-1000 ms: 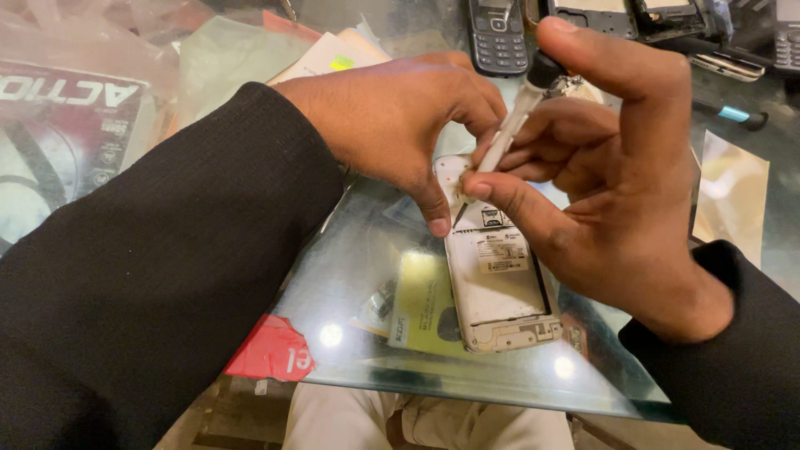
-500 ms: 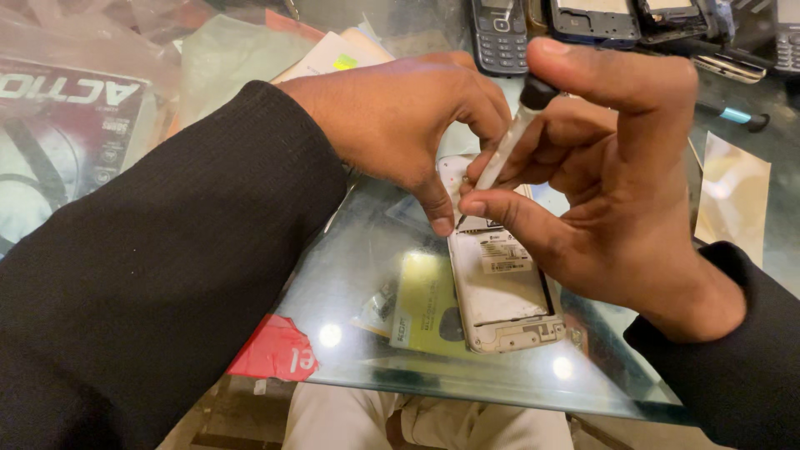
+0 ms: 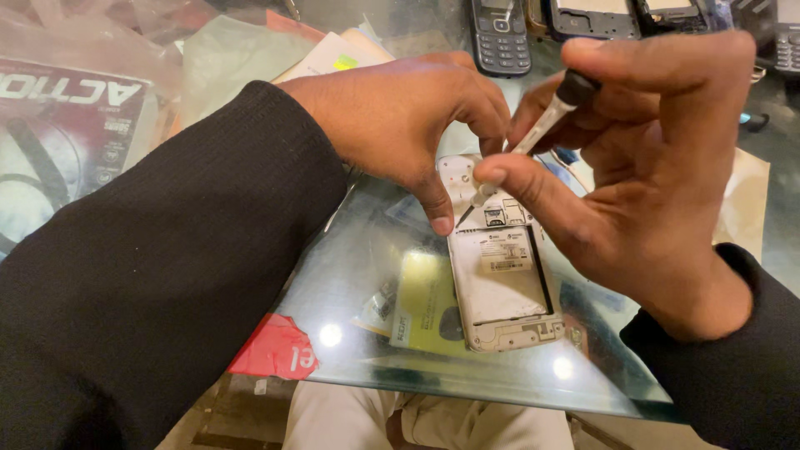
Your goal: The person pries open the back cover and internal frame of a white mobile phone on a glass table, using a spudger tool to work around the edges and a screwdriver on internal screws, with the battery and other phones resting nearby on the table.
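My right hand (image 3: 658,175) pinches a small white-handled screwdriver (image 3: 533,133) between thumb and fingers, with my forefinger curled over its black cap; the tip slants down to the left onto the far end of the opened phone (image 3: 500,258). My left hand (image 3: 400,117) is curled over that same far end, thumb pressing down on the phone's left edge and fingertips on its top, so it steadies the phone rather than grips it. The phone lies back-up with its cover off, in the middle of the glass desk (image 3: 358,250), its empty battery bay facing me. A yellow-green card (image 3: 425,304) sits just left of it under the glass, and a red scrap (image 3: 279,350) lies near the desk's near-left edge. At the far edge rest a dark keypad phone (image 3: 498,33) and a printed package (image 3: 62,142) off to the left.
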The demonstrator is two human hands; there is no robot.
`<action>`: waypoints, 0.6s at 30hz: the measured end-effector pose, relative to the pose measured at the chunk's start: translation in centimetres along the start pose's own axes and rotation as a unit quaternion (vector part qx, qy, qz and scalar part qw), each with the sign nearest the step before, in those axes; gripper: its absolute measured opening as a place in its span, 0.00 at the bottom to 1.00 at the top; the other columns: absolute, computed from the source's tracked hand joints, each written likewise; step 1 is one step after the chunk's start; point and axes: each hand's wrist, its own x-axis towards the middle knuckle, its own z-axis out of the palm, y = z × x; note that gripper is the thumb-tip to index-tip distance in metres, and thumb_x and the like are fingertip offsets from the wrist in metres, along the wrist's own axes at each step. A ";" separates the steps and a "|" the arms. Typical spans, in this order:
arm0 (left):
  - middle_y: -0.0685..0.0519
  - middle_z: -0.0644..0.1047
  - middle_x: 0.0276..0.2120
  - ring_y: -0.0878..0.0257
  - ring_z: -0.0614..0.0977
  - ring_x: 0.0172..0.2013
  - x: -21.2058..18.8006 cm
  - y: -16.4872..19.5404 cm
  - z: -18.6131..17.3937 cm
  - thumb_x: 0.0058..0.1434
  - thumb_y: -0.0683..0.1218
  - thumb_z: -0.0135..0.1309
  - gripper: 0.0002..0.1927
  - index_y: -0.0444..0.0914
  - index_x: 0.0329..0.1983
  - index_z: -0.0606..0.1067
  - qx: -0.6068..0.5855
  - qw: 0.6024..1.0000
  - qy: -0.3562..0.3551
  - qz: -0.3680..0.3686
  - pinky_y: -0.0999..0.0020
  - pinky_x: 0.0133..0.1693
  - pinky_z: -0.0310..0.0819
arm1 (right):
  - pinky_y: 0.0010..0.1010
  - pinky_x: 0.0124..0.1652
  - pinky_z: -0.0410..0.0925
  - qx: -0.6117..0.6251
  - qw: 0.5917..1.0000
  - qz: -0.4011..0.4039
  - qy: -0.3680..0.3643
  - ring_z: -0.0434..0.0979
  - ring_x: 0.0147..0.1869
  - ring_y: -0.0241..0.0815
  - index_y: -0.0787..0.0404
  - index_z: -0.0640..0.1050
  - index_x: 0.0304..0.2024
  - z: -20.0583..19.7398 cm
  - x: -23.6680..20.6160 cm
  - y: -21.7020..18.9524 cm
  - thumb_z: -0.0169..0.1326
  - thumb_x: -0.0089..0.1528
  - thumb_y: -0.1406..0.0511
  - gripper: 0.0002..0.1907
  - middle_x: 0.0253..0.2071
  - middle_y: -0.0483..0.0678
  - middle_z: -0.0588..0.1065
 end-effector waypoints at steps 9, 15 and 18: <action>0.53 0.79 0.47 0.51 0.72 0.57 0.0 0.3 0.0 0.36 0.52 0.80 0.27 0.41 0.39 0.81 0.015 1.000 -0.008 -0.007 0.58 0.58 0.67 | 0.27 0.46 0.77 0.004 0.989 0.145 -0.028 0.83 0.49 0.41 0.68 0.60 0.58 -1.1 1.3 -2.4 0.60 0.63 0.76 0.27 0.43 0.53 0.73; 0.56 0.80 0.49 0.52 0.73 0.56 0.1 0.5 -0.3 0.35 0.52 0.79 0.28 0.42 0.41 0.82 0.011 1.000 -0.014 0.005 0.59 0.58 0.66 | 0.26 0.46 0.80 0.074 0.977 0.198 -0.040 0.85 0.52 0.38 0.68 0.65 0.52 -1.8 1.1 -3.0 0.59 0.61 0.74 0.21 0.45 0.51 0.76; 0.56 0.80 0.48 0.52 0.73 0.57 0.1 0.6 -0.2 0.35 0.51 0.78 0.29 0.42 0.43 0.82 0.002 1.000 -0.011 -0.007 0.59 0.58 0.66 | 0.27 0.45 0.78 -0.039 0.992 0.114 -0.043 0.83 0.49 0.39 0.71 0.69 0.48 -2.0 1.6 -3.4 0.63 0.60 0.72 0.19 0.41 0.52 0.78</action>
